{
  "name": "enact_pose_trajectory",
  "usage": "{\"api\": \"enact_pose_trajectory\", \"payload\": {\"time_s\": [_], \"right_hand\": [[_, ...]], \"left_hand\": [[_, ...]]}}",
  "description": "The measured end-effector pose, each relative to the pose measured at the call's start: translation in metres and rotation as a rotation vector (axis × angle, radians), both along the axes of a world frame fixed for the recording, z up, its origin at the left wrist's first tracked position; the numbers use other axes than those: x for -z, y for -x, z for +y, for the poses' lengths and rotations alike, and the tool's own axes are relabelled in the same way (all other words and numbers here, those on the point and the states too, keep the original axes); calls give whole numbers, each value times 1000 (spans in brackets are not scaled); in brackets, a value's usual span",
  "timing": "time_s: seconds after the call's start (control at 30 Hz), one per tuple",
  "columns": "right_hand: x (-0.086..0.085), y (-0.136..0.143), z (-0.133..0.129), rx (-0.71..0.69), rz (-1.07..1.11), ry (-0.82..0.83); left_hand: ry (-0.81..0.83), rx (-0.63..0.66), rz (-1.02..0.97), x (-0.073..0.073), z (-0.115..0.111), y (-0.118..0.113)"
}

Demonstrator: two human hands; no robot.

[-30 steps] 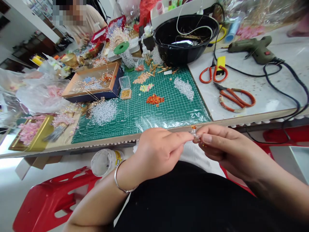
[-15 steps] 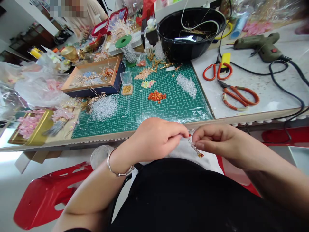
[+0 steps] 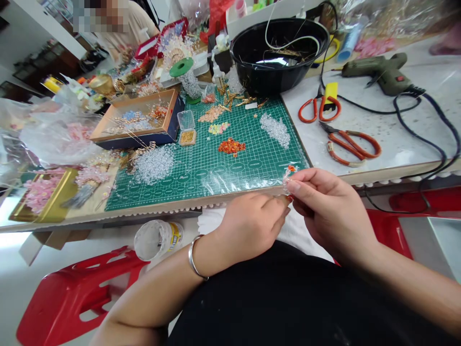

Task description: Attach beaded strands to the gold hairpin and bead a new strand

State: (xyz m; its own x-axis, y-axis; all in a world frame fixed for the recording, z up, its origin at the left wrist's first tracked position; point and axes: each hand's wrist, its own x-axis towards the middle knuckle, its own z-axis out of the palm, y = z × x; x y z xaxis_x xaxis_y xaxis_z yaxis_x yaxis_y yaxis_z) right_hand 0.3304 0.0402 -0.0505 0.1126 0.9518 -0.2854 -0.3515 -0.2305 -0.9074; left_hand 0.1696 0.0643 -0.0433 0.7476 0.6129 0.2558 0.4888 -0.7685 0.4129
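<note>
A small beaded strand (image 3: 287,179) of clear and orange beads is pinched in the fingertips of my right hand (image 3: 329,211), just past the mat's front edge. My left hand (image 3: 252,226), with a silver bangle at the wrist, has its fingers closed on the strand's lower end, where a red-orange bead shows. Beyond them, the green cutting mat (image 3: 201,180) bears orange beads (image 3: 231,146), clear beads (image 3: 153,164), another clear pile (image 3: 275,129), peach pieces (image 3: 211,114) and yellowish pieces (image 3: 219,128).
A black basin (image 3: 273,79) stands behind the mat. On the right lie a glue gun (image 3: 387,72) with its cable and two red-handled tools (image 3: 355,146). An open box (image 3: 139,127) is at the left. A person (image 3: 133,24) is across the table. Red stools (image 3: 61,298) stand below.
My right hand has turned, with the orange end of the strand now raised above its fingertips. My left hand has moved slightly right and down, its fingers now beneath the strand.
</note>
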Motion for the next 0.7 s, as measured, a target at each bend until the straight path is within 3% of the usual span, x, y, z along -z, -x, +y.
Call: {"api": "enact_pose_trajectory", "payload": {"time_s": [0.13,0.2,0.27,0.33,0.53,0.7], "right_hand": [[6,-3,-4,32,-187,-30],[8,-6,-8,11,-237,-61],[9,-10,-12,-38,-256,-91],[8,-13,-16,-89,-258,-107],[0,-22,-21,-249,-267,-87],[-2,-28,-23,-327,-227,-26]], "left_hand": [[478,52,-92,-19,2,0],[613,22,-171,-30,3,3],[643,-19,-263,-39,3,6],[542,-62,-316,-42,4,10],[-79,-124,-242,-37,5,15],[-235,-160,-208,-36,7,20]]}}
